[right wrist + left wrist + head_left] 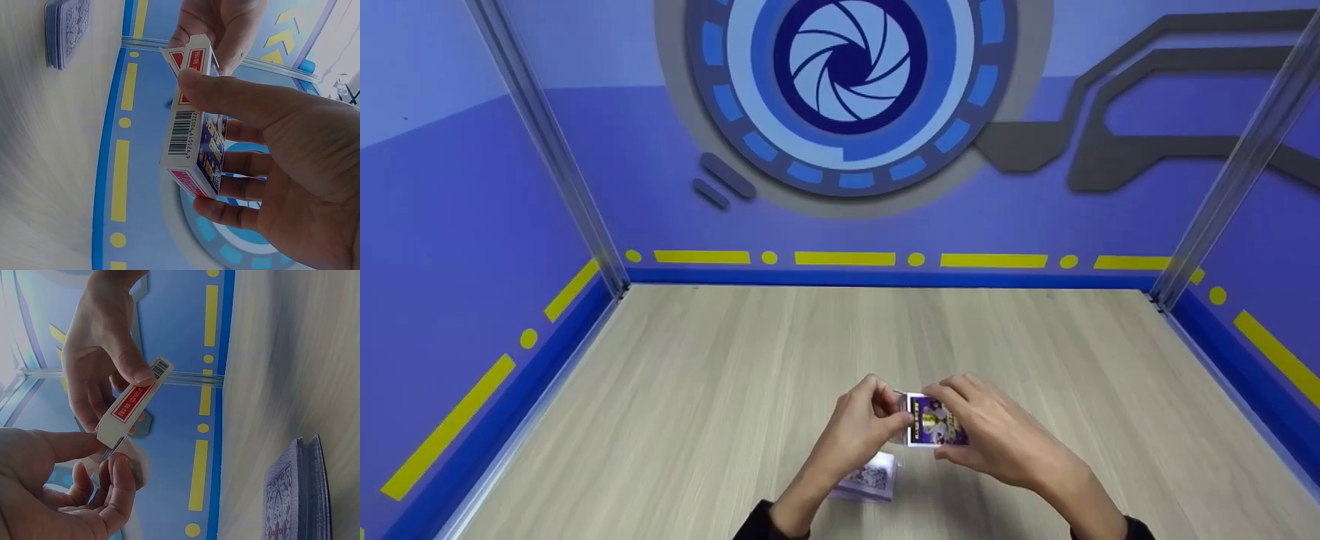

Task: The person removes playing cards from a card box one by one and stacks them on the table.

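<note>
A small printed playing-card box [936, 421] is held above the table between both hands. My right hand [997, 427] grips it by the long edges, thumb on one narrow side and fingers on the other, as the right wrist view shows with the barcode side of the box [183, 132]. At the other end my left hand [859, 427] pinches the end flap with curled fingers. That flap [173, 59] stands out from the box. The box's inside is hidden. Below the left hand, a stack of playing cards [874, 478] lies on the table, patterned back up.
The wooden table [720, 390] is bounded by blue-purple printed panels [600, 172] at the back and both sides. Metal posts [551, 150] stand at the back corners. The card stack [284, 495] lies close to the left forearm.
</note>
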Action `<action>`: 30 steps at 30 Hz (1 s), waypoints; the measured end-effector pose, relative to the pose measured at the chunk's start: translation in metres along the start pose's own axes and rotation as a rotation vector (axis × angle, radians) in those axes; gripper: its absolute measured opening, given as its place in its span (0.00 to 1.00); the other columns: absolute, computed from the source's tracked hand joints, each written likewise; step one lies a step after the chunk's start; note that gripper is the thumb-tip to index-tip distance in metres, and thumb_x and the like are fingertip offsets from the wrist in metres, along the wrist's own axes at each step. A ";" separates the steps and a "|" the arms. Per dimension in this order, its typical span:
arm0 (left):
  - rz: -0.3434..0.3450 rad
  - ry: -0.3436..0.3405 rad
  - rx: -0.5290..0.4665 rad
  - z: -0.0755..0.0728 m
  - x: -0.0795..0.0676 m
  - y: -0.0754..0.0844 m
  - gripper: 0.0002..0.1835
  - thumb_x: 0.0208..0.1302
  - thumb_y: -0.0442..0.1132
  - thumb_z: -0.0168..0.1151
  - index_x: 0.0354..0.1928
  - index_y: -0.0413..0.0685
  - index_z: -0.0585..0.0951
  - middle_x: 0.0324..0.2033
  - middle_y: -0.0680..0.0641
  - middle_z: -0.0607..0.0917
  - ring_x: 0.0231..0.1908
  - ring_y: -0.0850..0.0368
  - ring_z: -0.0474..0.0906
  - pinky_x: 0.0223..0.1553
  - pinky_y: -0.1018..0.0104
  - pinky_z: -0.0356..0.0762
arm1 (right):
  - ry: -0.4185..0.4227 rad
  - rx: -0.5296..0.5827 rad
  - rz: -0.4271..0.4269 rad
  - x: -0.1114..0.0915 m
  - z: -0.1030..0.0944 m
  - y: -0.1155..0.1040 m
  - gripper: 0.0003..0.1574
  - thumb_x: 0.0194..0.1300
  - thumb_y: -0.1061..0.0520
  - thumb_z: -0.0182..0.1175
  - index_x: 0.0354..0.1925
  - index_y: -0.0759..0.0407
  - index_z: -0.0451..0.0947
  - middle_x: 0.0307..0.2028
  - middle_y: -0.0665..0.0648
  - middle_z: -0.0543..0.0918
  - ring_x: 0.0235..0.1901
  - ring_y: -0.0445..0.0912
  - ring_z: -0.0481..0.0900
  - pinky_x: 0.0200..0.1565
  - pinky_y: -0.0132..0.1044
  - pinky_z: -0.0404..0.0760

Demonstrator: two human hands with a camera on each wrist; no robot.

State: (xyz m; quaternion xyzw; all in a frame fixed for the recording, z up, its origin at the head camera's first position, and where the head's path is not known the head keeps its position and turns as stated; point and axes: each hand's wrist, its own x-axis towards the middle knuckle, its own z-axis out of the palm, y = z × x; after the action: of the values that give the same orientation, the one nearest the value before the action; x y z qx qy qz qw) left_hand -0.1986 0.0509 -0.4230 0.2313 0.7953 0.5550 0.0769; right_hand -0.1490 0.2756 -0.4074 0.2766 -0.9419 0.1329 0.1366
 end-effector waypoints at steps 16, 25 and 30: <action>-0.022 0.015 -0.009 0.002 0.000 -0.002 0.13 0.62 0.30 0.71 0.37 0.44 0.74 0.31 0.52 0.80 0.32 0.60 0.77 0.29 0.72 0.74 | -0.009 -0.010 -0.017 0.001 0.003 0.001 0.45 0.54 0.46 0.80 0.65 0.56 0.74 0.55 0.52 0.79 0.52 0.45 0.77 0.52 0.48 0.81; 0.017 0.033 0.027 -0.005 0.003 0.001 0.11 0.61 0.25 0.62 0.44 0.44 0.79 0.33 0.51 0.81 0.33 0.60 0.75 0.31 0.72 0.73 | 0.009 -0.008 0.021 -0.002 0.000 0.010 0.44 0.53 0.48 0.81 0.64 0.57 0.75 0.54 0.53 0.80 0.51 0.46 0.78 0.50 0.48 0.82; 0.087 0.031 0.189 -0.012 0.003 0.003 0.22 0.60 0.24 0.57 0.55 0.45 0.84 0.38 0.51 0.82 0.32 0.62 0.71 0.33 0.69 0.70 | -0.001 -0.008 0.052 -0.003 -0.004 0.014 0.44 0.55 0.47 0.80 0.64 0.58 0.75 0.54 0.54 0.80 0.51 0.47 0.79 0.50 0.49 0.82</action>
State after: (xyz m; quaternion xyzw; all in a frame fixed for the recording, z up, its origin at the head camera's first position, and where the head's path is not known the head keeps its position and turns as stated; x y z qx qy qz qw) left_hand -0.2047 0.0426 -0.4159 0.2633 0.8343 0.4840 0.0185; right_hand -0.1532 0.2900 -0.4071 0.2516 -0.9493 0.1326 0.1339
